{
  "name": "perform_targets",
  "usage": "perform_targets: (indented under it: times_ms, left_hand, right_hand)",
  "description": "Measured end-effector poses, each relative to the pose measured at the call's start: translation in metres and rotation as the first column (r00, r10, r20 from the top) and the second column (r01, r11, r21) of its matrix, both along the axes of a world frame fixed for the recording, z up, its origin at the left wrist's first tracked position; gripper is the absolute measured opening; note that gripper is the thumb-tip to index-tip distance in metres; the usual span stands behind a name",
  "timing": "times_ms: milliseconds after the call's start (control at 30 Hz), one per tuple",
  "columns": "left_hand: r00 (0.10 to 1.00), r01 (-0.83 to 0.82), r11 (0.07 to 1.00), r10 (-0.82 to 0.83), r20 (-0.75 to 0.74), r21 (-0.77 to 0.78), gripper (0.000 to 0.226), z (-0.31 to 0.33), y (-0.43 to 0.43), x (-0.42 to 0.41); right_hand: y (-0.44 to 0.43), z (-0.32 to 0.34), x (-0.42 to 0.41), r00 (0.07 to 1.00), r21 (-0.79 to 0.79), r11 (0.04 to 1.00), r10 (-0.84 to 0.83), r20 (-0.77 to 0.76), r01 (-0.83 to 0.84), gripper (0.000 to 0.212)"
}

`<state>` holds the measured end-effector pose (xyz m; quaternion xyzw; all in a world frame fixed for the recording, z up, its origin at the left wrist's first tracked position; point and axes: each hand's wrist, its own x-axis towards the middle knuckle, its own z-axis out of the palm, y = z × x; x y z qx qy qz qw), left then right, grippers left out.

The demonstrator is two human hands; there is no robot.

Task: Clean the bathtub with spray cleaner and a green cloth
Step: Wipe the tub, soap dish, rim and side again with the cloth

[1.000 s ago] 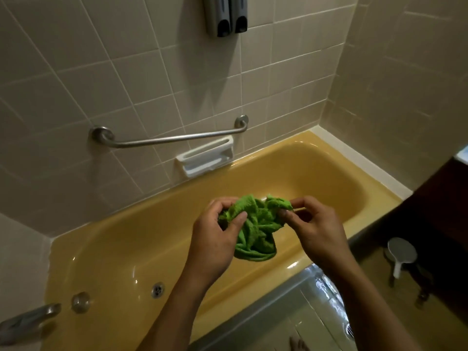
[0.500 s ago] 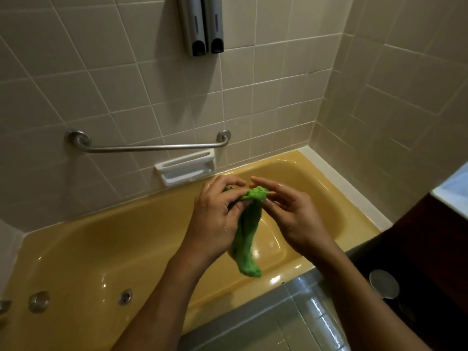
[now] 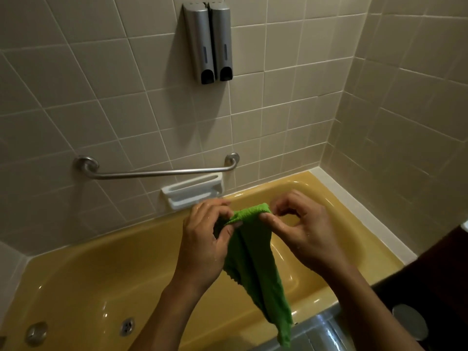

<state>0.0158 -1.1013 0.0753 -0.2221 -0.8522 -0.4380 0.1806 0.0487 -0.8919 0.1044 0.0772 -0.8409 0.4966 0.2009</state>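
Observation:
A green cloth (image 3: pixel 255 269) hangs lengthwise over the yellow bathtub (image 3: pixel 106 279), its top edge stretched between my two hands. My left hand (image 3: pixel 205 241) pinches the cloth's top left corner with thumb and fingers. My right hand (image 3: pixel 301 231) pinches the top right corner. The cloth's lower end dangles down past the tub's near rim. No spray cleaner is in view.
A metal grab bar (image 3: pixel 157 172) and a white soap dish (image 3: pixel 192 191) are on the tiled wall behind the tub. Two grey dispensers (image 3: pixel 209 43) hang higher up. Round metal fittings (image 3: pixel 126 325) sit in the tub's near-left wall. A round grey object (image 3: pixel 410 321) stands at lower right.
The bunched cloth has been opened out and now hangs long between both hands. My hands have moved slightly apart, and the view has tilted upward toward the wall.

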Motion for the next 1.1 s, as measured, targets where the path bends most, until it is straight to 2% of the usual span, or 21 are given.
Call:
perform_targets:
  times_ms: [100, 200, 300, 433, 500, 567, 600, 667, 767, 900, 1000, 1100]
  left_hand:
    - [0.998, 0.010, 1.000, -0.011, -0.063, -0.016, 0.016, 0.000, -0.004, -0.015]
    - [0.993, 0.113, 0.992, -0.114, -0.009, -0.050, 0.024, 0.010, -0.005, -0.029]
    - [0.982, 0.184, 0.976, -0.176, 0.073, -0.121, 0.032, 0.026, -0.006, -0.042]
    - [0.987, 0.157, 0.935, -0.160, 0.016, -0.317, 0.044, 0.046, -0.007, -0.059]
    - [0.990, 0.105, 0.907, -0.133, -0.040, -0.407, 0.037, 0.056, -0.007, -0.063]
    - [0.993, 0.027, 0.880, -0.076, -0.085, -0.474, 0.014, 0.063, -0.007, -0.065]
    - [0.994, -0.016, 0.871, -0.037, -0.098, -0.492, 0.012, 0.066, -0.007, -0.066]
    - [0.993, -0.085, 0.851, 0.030, -0.115, -0.518, 0.023, 0.066, -0.007, -0.067]
    - [0.986, -0.163, 0.867, 0.126, -0.109, -0.471, 0.034, 0.062, -0.010, -0.068]
    - [0.958, -0.266, 0.865, 0.288, -0.013, -0.424, 0.031, 0.064, -0.017, -0.065]
    - [0.954, -0.252, 0.851, 0.297, 0.028, -0.461, 0.016, 0.071, -0.016, -0.058]
    - [0.954, -0.217, 0.882, 0.282, 0.099, -0.420, 0.029, 0.078, -0.020, -0.055]
  right_hand:
    - [0.003, 0.003, -0.013, 0.991, 0.014, 0.992, 0.129, -0.026, -0.128, 0.012]
    - [0.011, 0.006, -0.027, 0.952, -0.177, 0.940, 0.304, 0.045, -0.292, 0.015]
    - [0.025, 0.011, -0.042, 0.946, -0.250, 0.928, 0.308, 0.102, -0.276, 0.022]
    - [0.045, 0.012, -0.060, 0.932, -0.127, 0.947, 0.315, 0.179, -0.296, 0.021]
    - [0.052, 0.007, -0.064, 0.909, -0.016, 0.939, 0.336, 0.246, -0.343, 0.026]
    - [0.057, -0.002, -0.069, 0.888, 0.136, 0.907, 0.345, 0.303, -0.399, 0.031]
    - [0.061, -0.007, -0.073, 0.891, 0.237, 0.879, 0.340, 0.301, -0.415, 0.026]
    - [0.068, -0.015, -0.079, 0.909, 0.392, 0.825, 0.325, 0.261, -0.408, 0.016]
    - [0.088, -0.020, -0.083, 0.919, 0.375, 0.847, 0.294, 0.263, -0.378, 0.018]
    - [0.116, -0.023, -0.085, 0.928, 0.384, 0.857, 0.245, 0.282, -0.343, 0.021]
    - [0.129, -0.020, -0.089, 0.936, 0.401, 0.854, 0.242, 0.254, -0.330, 0.022]
    - [0.140, -0.011, -0.096, 0.931, 0.330, 0.879, 0.274, 0.242, -0.344, 0.017]
